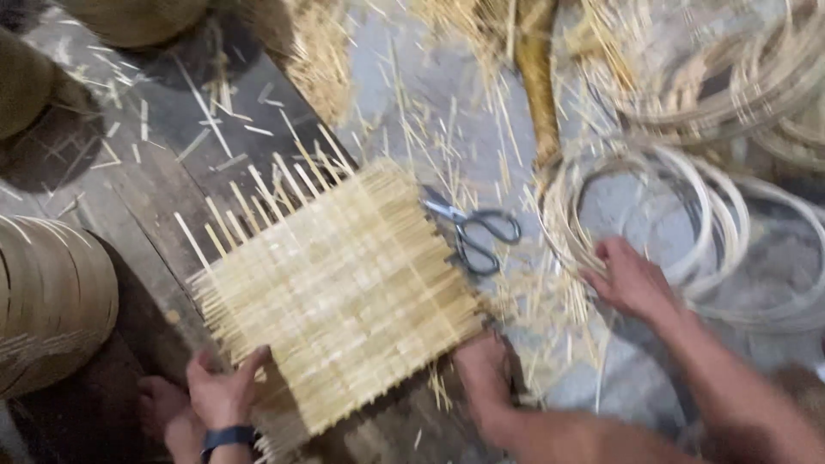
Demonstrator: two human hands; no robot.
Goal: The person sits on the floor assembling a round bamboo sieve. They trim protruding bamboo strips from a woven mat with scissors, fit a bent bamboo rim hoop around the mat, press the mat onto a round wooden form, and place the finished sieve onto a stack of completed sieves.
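Observation:
A square woven bamboo mat [344,283] lies tilted on the floor, with loose strip ends sticking out along its far and left edges. My left hand [225,391], with a dark band on the wrist, grips the mat's near left corner, thumb on top. My right hand [632,279] reaches out to the right. Its fingers are spread and rest on the near rim of a coil of thin bamboo strips [687,215]; I see no closed grasp. A bare foot or limb [485,378] presses on the mat's near right corner.
Grey-handled scissors [477,232] lie just past the mat's right corner. More strip coils [765,86] are piled at the far right. Bamboo slivers [481,112] litter the floor. A rounded woven basket [47,301] sits at the left, and dark wooden planks [163,172] run under the mat.

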